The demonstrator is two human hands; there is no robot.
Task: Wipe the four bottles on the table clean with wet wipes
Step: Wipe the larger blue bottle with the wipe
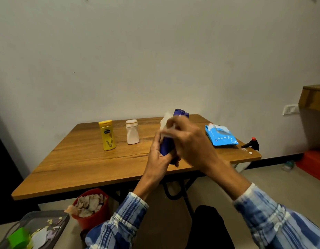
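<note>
My left hand (160, 155) grips the lower part of a dark blue bottle (166, 146), held up over the wooden table (87, 168). My right hand (188, 139) holds a white wet wipe (165, 121) against the bottle's upper side. A second blue cap (186, 115) shows just behind the held bottle's top; I cannot tell what it belongs to. A yellow bottle (107, 135) and a white bottle (132, 131) stand upright at the table's back left. The blue wet wipes pack (220, 135) lies at the right.
A black spray head with a red tip (251, 143) lies near the table's right corner, beside small white bits (250, 152). Under the front edge stands a red bin (91, 207) full of used wipes. A grey tray (35, 229) with scraps sits at bottom left.
</note>
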